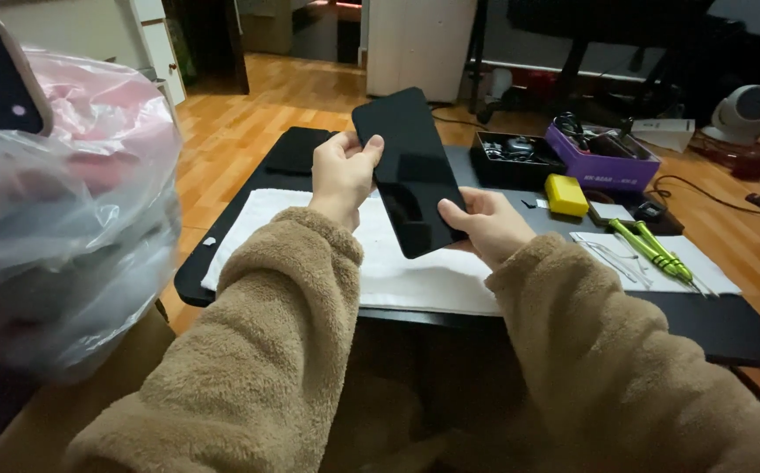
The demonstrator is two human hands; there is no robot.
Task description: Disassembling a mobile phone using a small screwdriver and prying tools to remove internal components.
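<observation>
Two hands, left hand (341,172) and right hand (485,226), each grip clamped on tilted black phone (408,166).

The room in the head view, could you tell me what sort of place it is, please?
Probably a home room used as a small repair bench: a low black table on wooden floor, green screwdrivers, a purple parts box, and a black phone held in both hands.

home room | wood-plank floor (248,114) | low black table (730,328) | green screwdrivers (651,250)
</observation>
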